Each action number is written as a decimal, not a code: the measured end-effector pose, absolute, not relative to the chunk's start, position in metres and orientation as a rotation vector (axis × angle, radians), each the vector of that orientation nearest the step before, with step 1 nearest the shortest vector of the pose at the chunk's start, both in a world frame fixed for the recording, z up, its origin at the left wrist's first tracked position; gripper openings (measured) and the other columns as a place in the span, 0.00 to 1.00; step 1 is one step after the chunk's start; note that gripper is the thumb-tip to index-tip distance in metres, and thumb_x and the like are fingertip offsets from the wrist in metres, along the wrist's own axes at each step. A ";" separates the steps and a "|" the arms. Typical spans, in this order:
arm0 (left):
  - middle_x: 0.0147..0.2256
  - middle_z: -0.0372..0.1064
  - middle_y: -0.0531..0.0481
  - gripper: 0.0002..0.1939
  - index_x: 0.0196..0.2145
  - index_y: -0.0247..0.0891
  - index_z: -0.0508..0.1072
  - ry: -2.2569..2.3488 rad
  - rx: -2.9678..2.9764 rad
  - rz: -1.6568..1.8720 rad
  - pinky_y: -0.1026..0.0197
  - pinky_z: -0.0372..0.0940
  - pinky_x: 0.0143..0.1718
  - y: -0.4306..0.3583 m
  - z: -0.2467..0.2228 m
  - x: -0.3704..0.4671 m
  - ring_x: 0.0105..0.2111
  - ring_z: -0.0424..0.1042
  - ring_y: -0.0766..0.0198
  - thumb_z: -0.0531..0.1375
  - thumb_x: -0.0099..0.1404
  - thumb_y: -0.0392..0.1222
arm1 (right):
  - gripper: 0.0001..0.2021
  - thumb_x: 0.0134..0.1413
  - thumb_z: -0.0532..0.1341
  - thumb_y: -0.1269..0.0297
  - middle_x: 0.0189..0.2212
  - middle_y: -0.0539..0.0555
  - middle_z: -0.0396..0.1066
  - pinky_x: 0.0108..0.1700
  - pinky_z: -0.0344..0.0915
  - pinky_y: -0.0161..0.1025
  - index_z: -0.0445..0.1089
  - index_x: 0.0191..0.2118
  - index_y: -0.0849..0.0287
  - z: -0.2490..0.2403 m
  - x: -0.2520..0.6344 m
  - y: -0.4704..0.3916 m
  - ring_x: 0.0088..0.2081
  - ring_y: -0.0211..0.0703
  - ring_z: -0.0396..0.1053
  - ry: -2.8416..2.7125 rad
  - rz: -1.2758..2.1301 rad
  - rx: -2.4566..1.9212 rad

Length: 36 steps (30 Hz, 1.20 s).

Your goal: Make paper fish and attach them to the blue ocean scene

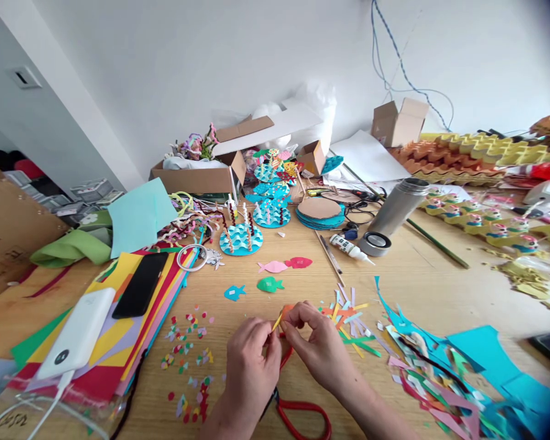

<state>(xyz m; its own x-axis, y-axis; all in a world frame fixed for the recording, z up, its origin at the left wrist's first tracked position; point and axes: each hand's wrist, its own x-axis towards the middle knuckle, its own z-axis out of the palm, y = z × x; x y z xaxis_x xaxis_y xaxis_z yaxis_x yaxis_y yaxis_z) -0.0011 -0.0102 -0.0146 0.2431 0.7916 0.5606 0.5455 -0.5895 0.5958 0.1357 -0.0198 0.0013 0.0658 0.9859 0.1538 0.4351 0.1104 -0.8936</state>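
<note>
Close together over the table's front, my left hand and my right hand pinch a small yellow paper strip between their fingertips. An orange paper piece shows just behind the fingers, mostly hidden; I cannot tell whether it is held. Below the hands lie red-handled scissors, partly covered. Farther back are paper fish: a blue one, a green one, a pink one and a red one.
Small confetti lies left of my hands, cut strips and blue scraps to the right. A glue bottle rests near a steel flask. Coloured sheets carry a phone and power bank.
</note>
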 end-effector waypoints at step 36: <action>0.21 0.64 0.53 0.12 0.22 0.38 0.66 1.252 2.164 1.226 0.67 0.59 0.25 -0.009 -0.007 0.000 0.23 0.64 0.68 0.52 0.62 0.30 | 0.08 0.50 0.55 0.65 0.21 0.50 0.66 0.32 0.58 0.37 0.64 0.22 0.57 0.007 0.136 -0.020 0.27 0.40 0.60 -1.455 0.828 -1.479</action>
<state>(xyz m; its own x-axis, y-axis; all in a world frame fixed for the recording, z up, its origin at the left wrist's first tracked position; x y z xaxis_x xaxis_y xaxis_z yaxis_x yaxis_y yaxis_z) 0.0000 -0.0093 -0.0072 0.2329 0.8307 0.5057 0.5228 -0.5454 0.6551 0.1363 -0.0196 0.0069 0.0929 0.9888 0.1169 0.4046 0.0698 -0.9118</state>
